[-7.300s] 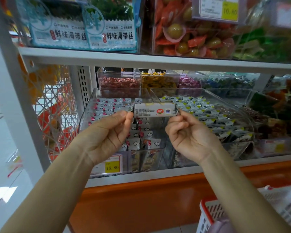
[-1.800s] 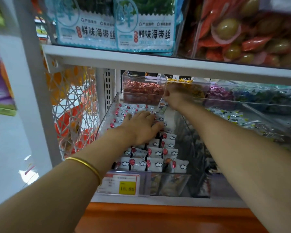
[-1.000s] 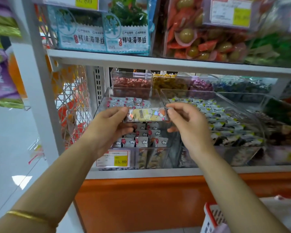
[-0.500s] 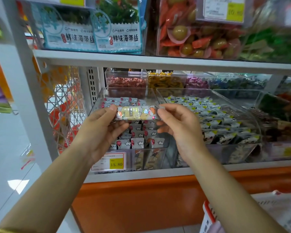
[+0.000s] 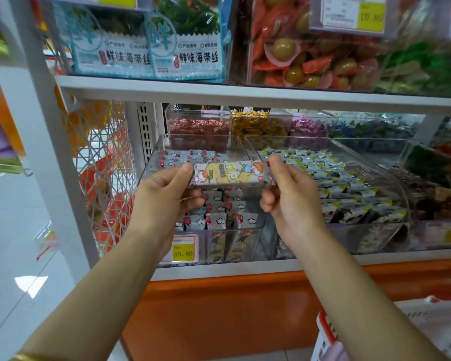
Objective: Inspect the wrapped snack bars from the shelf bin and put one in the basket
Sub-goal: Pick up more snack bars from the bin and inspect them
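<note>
I hold one wrapped snack bar (image 5: 229, 173) level in front of the shelf, its cartoon-printed yellow and white face turned to me. My left hand (image 5: 164, 194) pinches its left end between thumb and fingers. My right hand (image 5: 287, 191) pinches its right end. Behind and below the bar is the clear plastic shelf bin (image 5: 151, 162) with several more grey wrapped bars (image 5: 219, 220) lying in rows. The white basket with a red rim (image 5: 326, 332) shows at the bottom right, below my right forearm.
A second clear bin of yellow-and-black wrapped snacks (image 5: 344, 194) stands to the right. Small clear boxes of sweets (image 5: 198, 128) line the back. The upper shelf (image 5: 245, 93) carries seaweed packs and orange packets. A price tag (image 5: 183, 248) reads 15.80. A wire rack (image 5: 102, 162) hangs left.
About two seconds ago both hands were reaching into the bin. Since then they have drawn out a bar and hold it by its ends, now slightly higher and closer, printed face showing.
</note>
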The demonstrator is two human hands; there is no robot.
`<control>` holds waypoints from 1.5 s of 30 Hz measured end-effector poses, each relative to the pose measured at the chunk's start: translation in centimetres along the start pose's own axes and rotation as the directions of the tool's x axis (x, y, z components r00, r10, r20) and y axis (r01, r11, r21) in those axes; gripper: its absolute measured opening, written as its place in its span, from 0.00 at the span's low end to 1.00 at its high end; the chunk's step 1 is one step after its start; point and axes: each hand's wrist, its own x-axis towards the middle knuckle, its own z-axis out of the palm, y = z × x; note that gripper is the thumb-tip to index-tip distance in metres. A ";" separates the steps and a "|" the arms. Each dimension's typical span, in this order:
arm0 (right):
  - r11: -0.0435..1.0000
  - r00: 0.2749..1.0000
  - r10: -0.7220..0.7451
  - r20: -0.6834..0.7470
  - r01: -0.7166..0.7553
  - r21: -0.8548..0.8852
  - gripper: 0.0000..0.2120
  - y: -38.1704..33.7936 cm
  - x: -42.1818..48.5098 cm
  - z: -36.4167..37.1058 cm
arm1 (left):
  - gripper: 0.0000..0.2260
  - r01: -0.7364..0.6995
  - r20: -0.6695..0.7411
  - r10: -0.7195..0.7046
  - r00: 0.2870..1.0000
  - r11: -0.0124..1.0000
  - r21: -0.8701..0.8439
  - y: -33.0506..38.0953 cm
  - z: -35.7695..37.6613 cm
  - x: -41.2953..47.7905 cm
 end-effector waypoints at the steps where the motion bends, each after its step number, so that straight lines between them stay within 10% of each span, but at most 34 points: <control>1: 0.998 0.999 0.037 0.012 -0.038 0.042 0.10 0.0 0.0 0.0 | 0.12 0.013 0.000 -0.013 1.000 1.000 -0.011 0.0 0.0 0.0; 12: 0.978 0.917 0.069 0.394 -0.141 0.156 0.04 -0.3 0.1 -0.4 | 0.07 0.202 -0.074 -0.231 0.970 0.937 -0.284 0.1 -0.6 0.5; 20: 0.958 0.970 0.085 0.228 -0.143 0.248 0.08 -0.6 1.1 -1.4 | 0.05 0.236 0.129 -0.207 0.970 0.933 -0.273 0.8 -0.8 0.7; 26: 0.943 0.985 0.076 0.153 -0.121 0.311 0.10 -0.8 1.5 -1.9 | 0.21 0.152 0.251 -0.115 0.961 0.979 -0.133 1.2 -0.2 -0.1; 34: 0.969 0.985 0.029 0.170 -0.069 0.236 0.14 -1.1 1.3 -1.9 | 0.04 0.202 0.163 -0.183 0.970 0.973 -0.110 0.8 -1.0 0.6; 45: 0.996 0.994 0.003 0.106 -0.013 0.090 0.13 -0.9 1.1 -1.7 | 0.07 0.138 0.190 -0.116 0.975 0.984 -0.111 0.6 -0.9 0.4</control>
